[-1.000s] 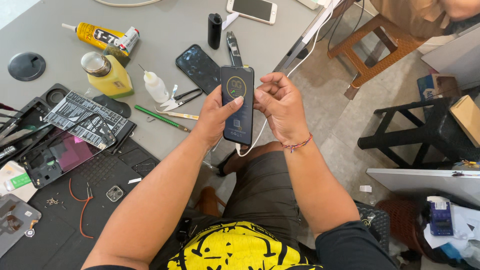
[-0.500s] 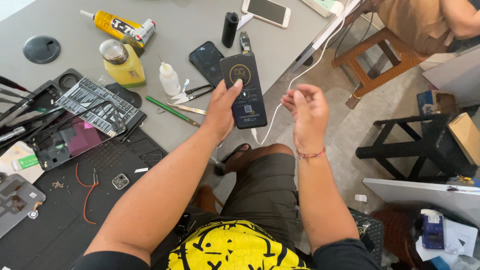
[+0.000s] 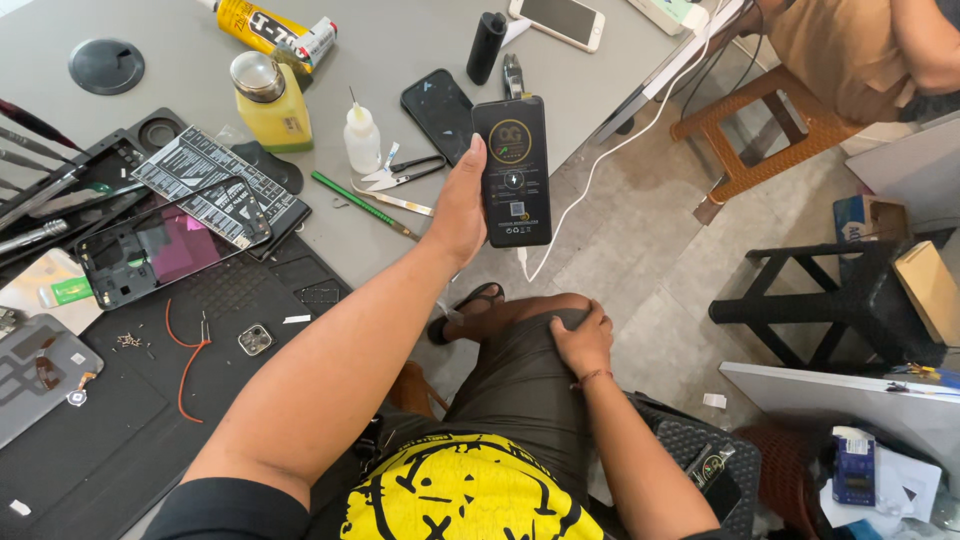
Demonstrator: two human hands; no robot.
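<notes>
Right hand (image 3: 583, 340) rests on the knee, fingers curled loosely, grasping nothing. Left hand (image 3: 462, 210) holds a black smartphone (image 3: 513, 170) upright past the counter (image 3: 420, 30) edge, fingers clamped on its side; white cable (image 3: 640, 130) attached below, charging symbol lit. Scissors (image 3: 400, 172) and a second phone (image 3: 440, 112) lie just left.

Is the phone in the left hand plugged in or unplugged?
Plugged in. The phone in the left hand has a white cable entering its bottom edge.
</notes>
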